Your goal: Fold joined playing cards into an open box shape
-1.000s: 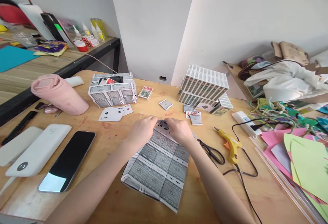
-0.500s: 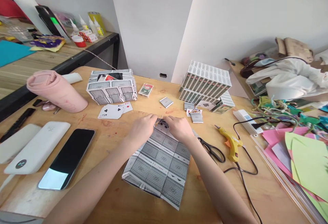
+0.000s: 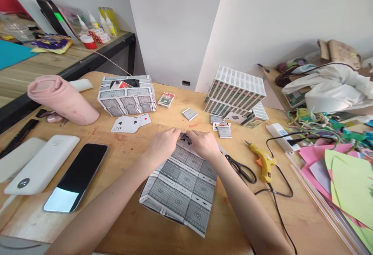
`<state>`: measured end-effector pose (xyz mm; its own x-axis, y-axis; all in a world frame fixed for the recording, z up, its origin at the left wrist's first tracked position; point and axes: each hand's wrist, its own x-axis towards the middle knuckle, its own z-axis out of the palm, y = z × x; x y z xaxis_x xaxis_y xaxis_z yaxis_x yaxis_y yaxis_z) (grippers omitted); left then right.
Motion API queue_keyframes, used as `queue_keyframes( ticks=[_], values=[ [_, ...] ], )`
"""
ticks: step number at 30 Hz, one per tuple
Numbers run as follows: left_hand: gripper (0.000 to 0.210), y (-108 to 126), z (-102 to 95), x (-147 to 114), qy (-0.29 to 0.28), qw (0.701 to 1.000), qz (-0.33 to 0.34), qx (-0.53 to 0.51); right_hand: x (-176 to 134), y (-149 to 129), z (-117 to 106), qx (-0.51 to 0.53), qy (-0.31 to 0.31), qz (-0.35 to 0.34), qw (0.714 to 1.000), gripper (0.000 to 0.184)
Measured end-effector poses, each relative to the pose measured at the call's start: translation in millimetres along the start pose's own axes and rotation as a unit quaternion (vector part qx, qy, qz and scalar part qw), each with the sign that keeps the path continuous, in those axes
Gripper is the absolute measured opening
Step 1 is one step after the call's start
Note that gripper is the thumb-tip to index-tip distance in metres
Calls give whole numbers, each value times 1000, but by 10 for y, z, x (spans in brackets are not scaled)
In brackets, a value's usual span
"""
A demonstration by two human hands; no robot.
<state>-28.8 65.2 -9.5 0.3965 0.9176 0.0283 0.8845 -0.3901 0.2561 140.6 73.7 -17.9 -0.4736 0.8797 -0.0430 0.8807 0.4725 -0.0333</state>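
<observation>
Head: panel [image 3: 182, 183], far end at hands [image 3: 163, 145] [image 3: 203, 145]

A wooden table [image 3: 122, 154] bears a card-covered panel [image 3: 182, 185], pink tumbler [image 3: 65, 101], phone [image 3: 77, 175], scissors [image 3: 238, 165] and yellow glue gun [image 3: 265, 165].

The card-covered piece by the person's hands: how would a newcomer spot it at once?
Find the wooden table, then its near middle. There lies the card-covered piece, with the left hand and right hand at its far end. Its upper face is a grid of grey playing-card backs, unlike the card-covered box farther back, whose top opening shows a red item.
</observation>
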Motion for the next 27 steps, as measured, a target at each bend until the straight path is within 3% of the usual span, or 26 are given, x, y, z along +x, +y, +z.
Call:
queue_keyframes(
  ticks=[9,12,16,21,27],
  values=[
    [26,18,-13,25,-15,1000,10,-3,12,14,17,-2,9,-10,1000,23],
    [23,4,-27,19,-28,997,-46,-57,20,7,18,-10,9,-1,1000,22],
    [27,13,-33,-8,-69,991,-111,-22,31,-6,0,-14,7,-8,1000,21],
    [25,47,-3,-3,-50,995,-83,14,48,-11,-29,-10,-1,-32,999,21],
    [27,16,-24,30,-38,995,-88,-28,61,-24,-45,-13,-1,-30,999,20]
  ],
)
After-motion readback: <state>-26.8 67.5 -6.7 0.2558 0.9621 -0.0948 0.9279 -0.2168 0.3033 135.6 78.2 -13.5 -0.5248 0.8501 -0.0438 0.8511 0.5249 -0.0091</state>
